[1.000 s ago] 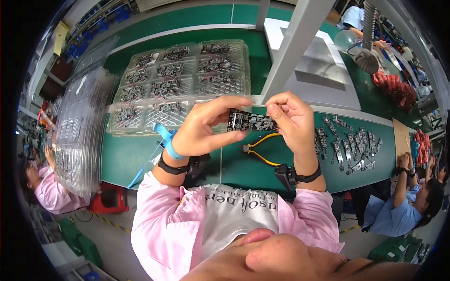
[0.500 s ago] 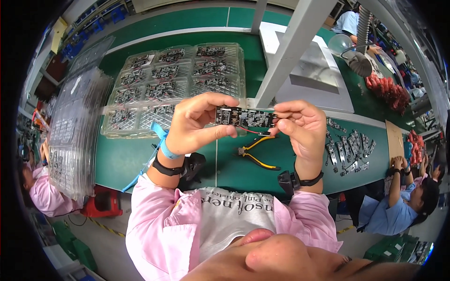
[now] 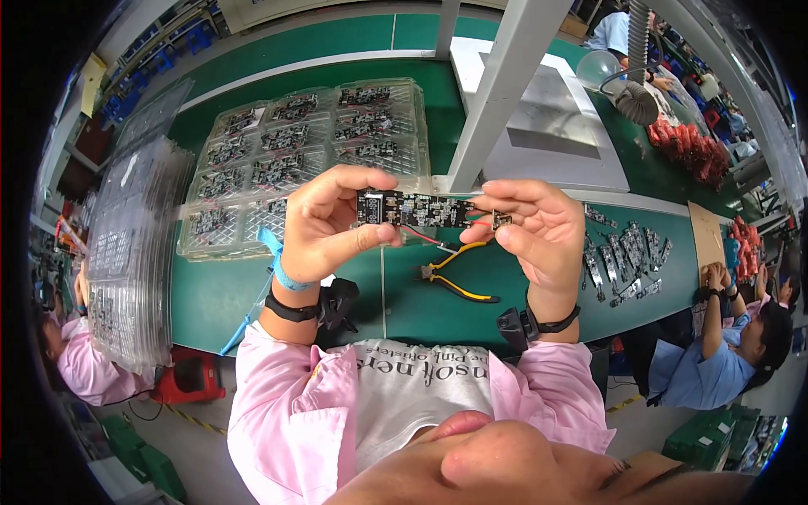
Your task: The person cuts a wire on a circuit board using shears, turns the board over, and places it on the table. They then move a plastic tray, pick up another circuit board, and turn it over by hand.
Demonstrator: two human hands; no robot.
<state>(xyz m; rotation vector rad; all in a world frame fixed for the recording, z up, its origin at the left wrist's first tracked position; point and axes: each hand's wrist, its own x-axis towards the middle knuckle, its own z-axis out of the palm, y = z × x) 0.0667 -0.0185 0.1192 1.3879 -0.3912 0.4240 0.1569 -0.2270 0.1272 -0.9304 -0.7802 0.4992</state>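
My left hand (image 3: 332, 220) pinches the left end of a long black circuit board (image 3: 421, 210) between thumb and fingers. Red and dark wires (image 3: 425, 237) hang from the board's lower edge, ending in a small connector. In my right hand (image 3: 539, 231), a small dark piece with metallic spots (image 3: 502, 220) sits between thumb and fingers, just right of the board's end. Below the board, yellow-handled pliers (image 3: 459, 282) lie with their handles spread on the green bench (image 3: 353, 295).
Clear plastic trays (image 3: 324, 160) full of boards stand beyond my left hand. Further left rises a tall stack of trays (image 3: 135, 244). Loose narrow boards (image 3: 627, 261) lie right. A grey metal post (image 3: 509, 93) stands before a white panel (image 3: 581, 160). Co-workers (image 3: 715, 345) sit either side.
The board in my left hand has shifted left. My right fingers have come away from its right end, and a small dark piece now shows between them.
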